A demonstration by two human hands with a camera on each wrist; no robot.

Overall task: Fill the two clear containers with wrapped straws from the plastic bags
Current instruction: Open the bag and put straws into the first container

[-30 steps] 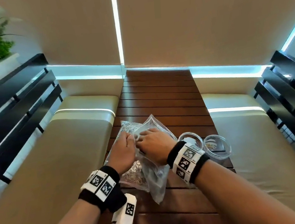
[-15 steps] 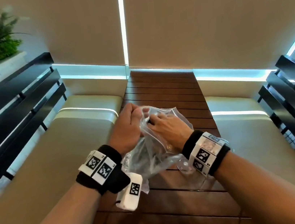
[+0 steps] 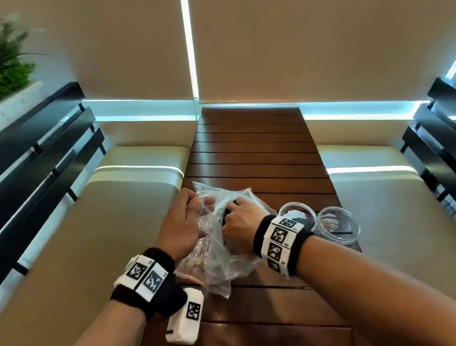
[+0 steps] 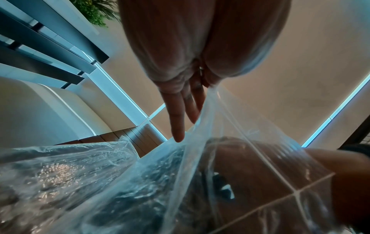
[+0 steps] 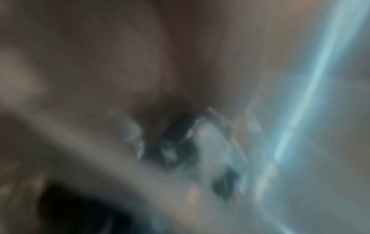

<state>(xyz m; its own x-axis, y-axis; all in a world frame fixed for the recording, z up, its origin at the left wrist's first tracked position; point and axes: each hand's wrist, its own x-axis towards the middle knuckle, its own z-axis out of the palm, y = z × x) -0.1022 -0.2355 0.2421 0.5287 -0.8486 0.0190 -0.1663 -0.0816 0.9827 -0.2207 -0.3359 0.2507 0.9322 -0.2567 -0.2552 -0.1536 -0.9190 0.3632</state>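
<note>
A clear plastic bag (image 3: 226, 249) is held up over the near half of the slatted wooden table (image 3: 256, 151). Its upper edge is pinched by the left hand (image 3: 182, 229), whose thumb and curled forefinger close on the plastic while the other fingers (image 4: 177, 120) hang straight beside it. The right hand (image 3: 238, 221) is pushed into the mouth of the bag, its fingers curled around dark wrapped straws (image 3: 230, 206); the right wrist view is too blurred to add detail. A second, crinkled bag (image 3: 195, 261) lies on the table under the held one, on its left side. Two clear containers stand on the table just right of the bag: the nearer container (image 3: 299, 209) is partly hidden by the right wristband, and the farther container (image 3: 338, 224) stands just beside it, at the table's right edge.
</note>
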